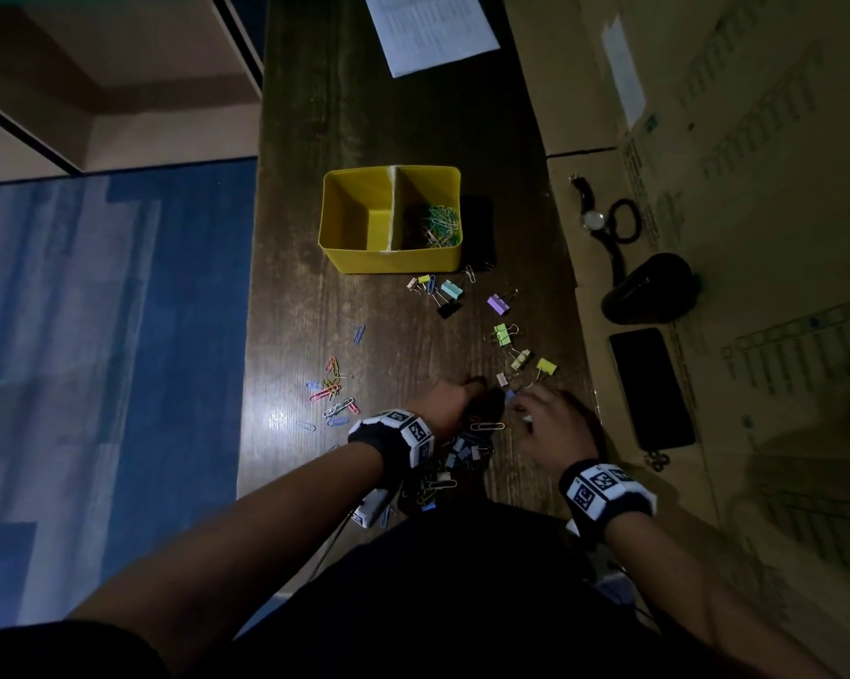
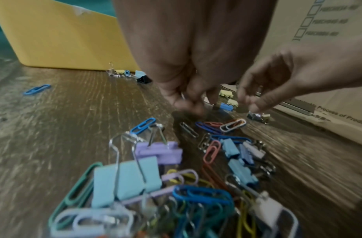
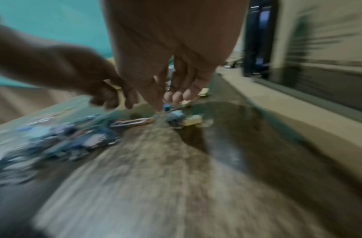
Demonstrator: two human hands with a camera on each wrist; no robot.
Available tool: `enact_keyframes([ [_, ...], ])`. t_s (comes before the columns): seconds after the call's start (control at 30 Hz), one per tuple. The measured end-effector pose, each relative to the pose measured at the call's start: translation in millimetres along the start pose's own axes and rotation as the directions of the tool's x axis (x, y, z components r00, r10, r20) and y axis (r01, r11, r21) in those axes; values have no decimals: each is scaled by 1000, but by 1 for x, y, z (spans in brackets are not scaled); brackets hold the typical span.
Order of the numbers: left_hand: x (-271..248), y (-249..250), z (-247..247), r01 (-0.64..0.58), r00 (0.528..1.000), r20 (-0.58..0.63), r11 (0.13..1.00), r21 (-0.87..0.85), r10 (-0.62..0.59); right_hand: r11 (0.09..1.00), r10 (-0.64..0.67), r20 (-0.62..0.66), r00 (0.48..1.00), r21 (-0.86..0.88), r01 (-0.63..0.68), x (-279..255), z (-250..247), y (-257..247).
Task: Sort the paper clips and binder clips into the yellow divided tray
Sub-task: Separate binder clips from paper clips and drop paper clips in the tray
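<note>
The yellow divided tray (image 1: 349,259) stands mid-table; its right compartment holds paper clips (image 1: 437,225), its left one is bare. Pastel binder clips (image 1: 499,303) lie scattered to its near right, and coloured paper clips (image 1: 332,384) to the near left. A mixed pile of clips (image 2: 147,180) lies under my left wrist. My left hand (image 2: 188,103) hovers just above the table with its fingertips bunched, and a thin silver wire shows between them. My right hand (image 3: 169,99) reaches down with fingers apart over a small blue binder clip (image 3: 167,107), holding nothing.
Flattened cardboard (image 1: 756,188) along the table's right side carries a phone (image 1: 651,387), a black rounded object (image 1: 651,286) and a wristwatch (image 1: 592,218). A printed sheet (image 1: 430,27) lies at the far end. The table's left edge drops to blue floor (image 1: 119,311).
</note>
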State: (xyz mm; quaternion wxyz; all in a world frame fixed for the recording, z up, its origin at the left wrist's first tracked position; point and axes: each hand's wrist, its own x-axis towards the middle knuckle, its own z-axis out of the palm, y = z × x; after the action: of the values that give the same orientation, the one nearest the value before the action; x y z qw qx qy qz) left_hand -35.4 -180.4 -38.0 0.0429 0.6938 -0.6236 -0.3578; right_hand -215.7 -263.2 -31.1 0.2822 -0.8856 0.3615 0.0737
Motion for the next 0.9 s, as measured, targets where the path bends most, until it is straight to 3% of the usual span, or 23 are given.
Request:
enact_keyframes([
  [0.13,-3,-3,5,-28,999,-45,1000,12,29,991,-135,77,988,-10,136,5,18,-14],
  [0.27,-5,-8,9,-57,997,-48,992,109,62,976,-175,31,984,-125,177,3,24,-17],
  [0.4,-4,-4,9,-106,991,-63,976,191,120,964,-191,81,978,-174,203,-2,22,-15],
  [0.47,-1,0,8,-139,987,-53,968,211,154,959,-176,76,982,-210,188,-3,18,-16],
  [0.6,6,6,10,-117,993,6,963,242,119,966,-18,82,996,-254,39,2,17,-20],
  [0.7,11,4,7,-118,992,57,969,219,108,942,-14,135,991,-331,59,4,19,-25],
  [0.8,10,-5,-4,-64,997,41,993,100,60,960,-30,171,985,-270,76,3,24,-20],
  [0.9,8,-19,-19,51,998,-30,998,33,-50,999,-13,190,982,-34,20,3,19,-11],
])
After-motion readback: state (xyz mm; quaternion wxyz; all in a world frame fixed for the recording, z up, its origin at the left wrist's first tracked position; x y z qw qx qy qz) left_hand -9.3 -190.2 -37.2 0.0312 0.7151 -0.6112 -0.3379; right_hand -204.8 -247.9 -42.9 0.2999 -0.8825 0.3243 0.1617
